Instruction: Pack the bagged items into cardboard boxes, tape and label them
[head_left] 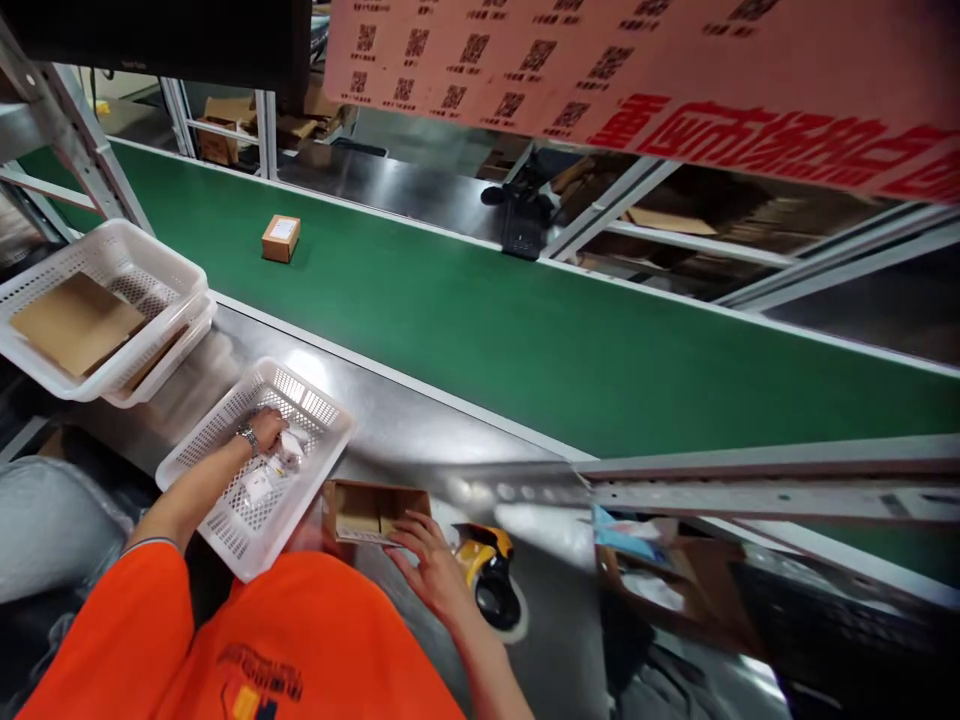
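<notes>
Across the far side of the brushed-metal surface (397,425) runs a wide green conveyor belt (450,320), with a small closed brown cardboard carton (279,240) bearing a white label sitting on it toward the left. A pink printed sign (465,70) covered in square codes hangs over the top of my view, beside a black monitor (165,40). At the left edge, stacked white plastic baskets (150,335) hold a flat brown cardboard piece (79,320). A yellow and black tape dispenser (474,555) stands just right of an open brown cardboard box (367,507), close by the right hand (427,560). That grip is loose, fingers parted, their tips at the box's right end; I can't tell how firmly they touch. The left hand (268,428) reaches inside a white perforated plastic basket (298,510), whose side wall stands between it and the box. A small white packet (292,446) lies right at its fingertips; whether that grip is clamped on it, I cannot tell. A second white packet (258,487) rests nearer the person, below the wrist.
</notes>
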